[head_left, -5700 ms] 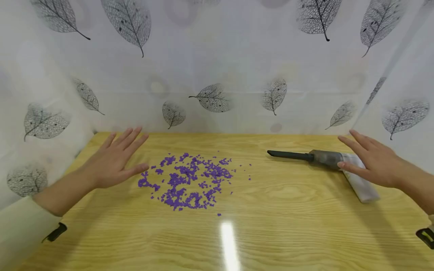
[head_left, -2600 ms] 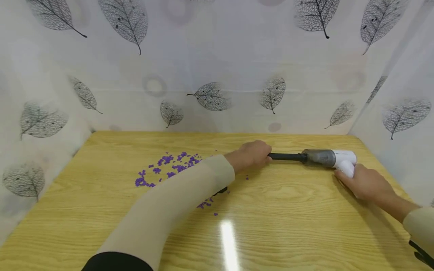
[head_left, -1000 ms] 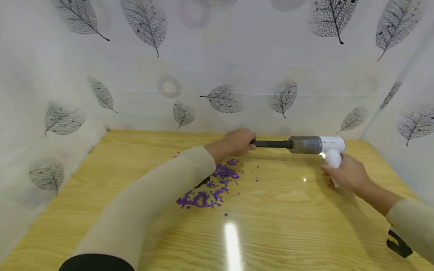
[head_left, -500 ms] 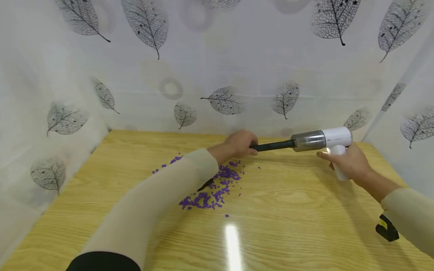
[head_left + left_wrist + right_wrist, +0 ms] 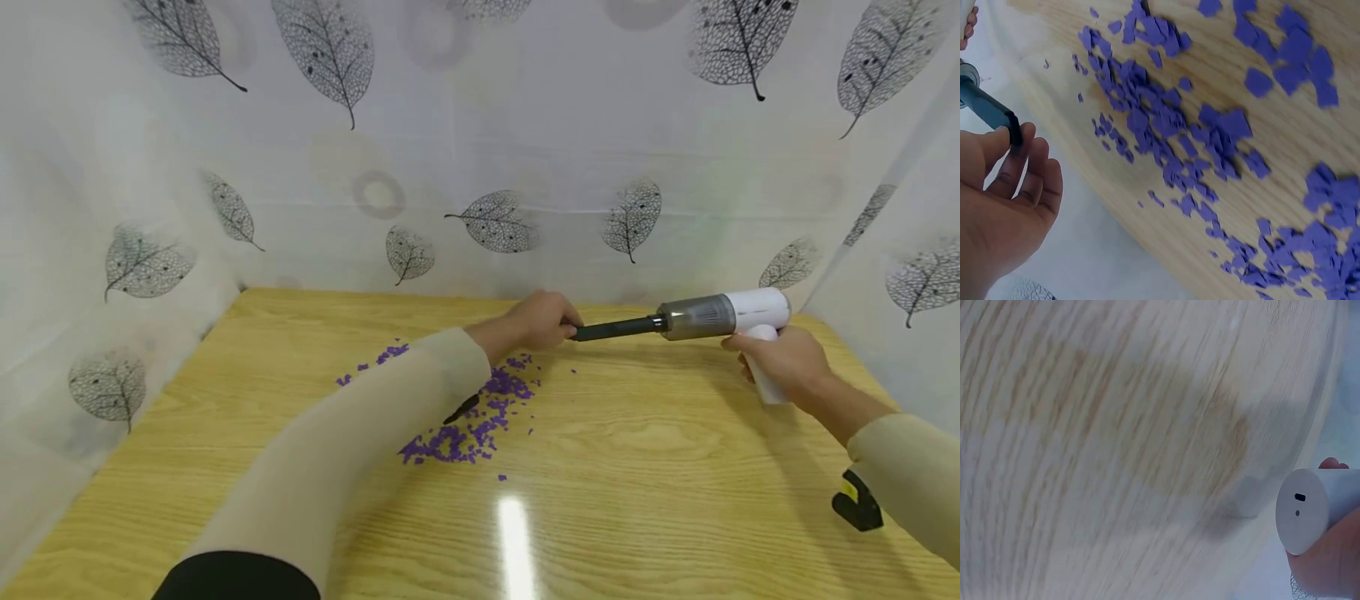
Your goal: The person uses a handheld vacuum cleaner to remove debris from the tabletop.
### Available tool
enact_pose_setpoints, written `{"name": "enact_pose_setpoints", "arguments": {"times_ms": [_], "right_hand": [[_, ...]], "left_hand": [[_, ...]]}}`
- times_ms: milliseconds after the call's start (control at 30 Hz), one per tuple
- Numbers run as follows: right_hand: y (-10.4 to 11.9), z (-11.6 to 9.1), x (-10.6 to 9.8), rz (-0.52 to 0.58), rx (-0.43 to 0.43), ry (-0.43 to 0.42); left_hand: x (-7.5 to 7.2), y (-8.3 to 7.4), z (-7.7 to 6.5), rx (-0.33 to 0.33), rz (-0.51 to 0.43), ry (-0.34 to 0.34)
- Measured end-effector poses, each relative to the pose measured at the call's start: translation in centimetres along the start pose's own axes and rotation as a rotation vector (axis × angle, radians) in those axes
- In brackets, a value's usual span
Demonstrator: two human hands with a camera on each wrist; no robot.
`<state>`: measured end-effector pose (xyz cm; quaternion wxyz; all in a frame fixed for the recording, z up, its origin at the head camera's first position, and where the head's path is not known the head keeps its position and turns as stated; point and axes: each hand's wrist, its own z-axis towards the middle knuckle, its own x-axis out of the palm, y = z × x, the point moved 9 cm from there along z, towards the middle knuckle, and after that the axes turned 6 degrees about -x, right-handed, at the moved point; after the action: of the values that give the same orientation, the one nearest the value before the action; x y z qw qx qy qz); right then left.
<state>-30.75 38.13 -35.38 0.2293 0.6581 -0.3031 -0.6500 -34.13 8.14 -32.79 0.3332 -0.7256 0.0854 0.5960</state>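
A handheld vacuum cleaner [image 5: 759, 308], white with a smoky clear dust cup [image 5: 699, 318], is held above the table with its narrow black nozzle [image 5: 618, 328] pointing left. My right hand [image 5: 791, 362] grips its white handle; the handle's round end [image 5: 1300, 512] shows in the right wrist view. At the other end, my left hand [image 5: 543, 320] pinches the nozzle's tip between thumb and fingers, as the left wrist view also shows. Beneath and beside my left forearm lie many small purple paper scraps [image 5: 506, 383], partly hidden by the sleeve.
The wood-grain table [image 5: 637, 508] meets a white curtain [image 5: 525, 142] with a leaf print at its back and sides. A few stray scraps lie apart from the main patch, one purple scrap [image 5: 502, 477] nearer the front.
Both hands were first spread over the table while the vacuum cleaner lay there. They then took hold of handle and nozzle and raised it; in the last half second it shifted slightly right.
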Motion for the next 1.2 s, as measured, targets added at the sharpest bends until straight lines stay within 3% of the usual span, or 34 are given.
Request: {"name": "enact_pose_setpoints", "arguments": {"times_ms": [333,667,1200], "right_hand": [[-0.8,0.1,-0.3,-0.04,-0.058,-0.032],[-1.6,-0.4,-0.7,-0.159,-0.059,-0.142],[-1.9,-0.4,-0.7,-0.231,-0.08,-0.172]], "left_hand": [[1.7,-0.6,0.6,0.0,0.034,0.054],[2.0,-0.8,0.8,0.004,0.044,0.061],[2.6,-1.1,0.4,0.046,0.062,0.079]]}}
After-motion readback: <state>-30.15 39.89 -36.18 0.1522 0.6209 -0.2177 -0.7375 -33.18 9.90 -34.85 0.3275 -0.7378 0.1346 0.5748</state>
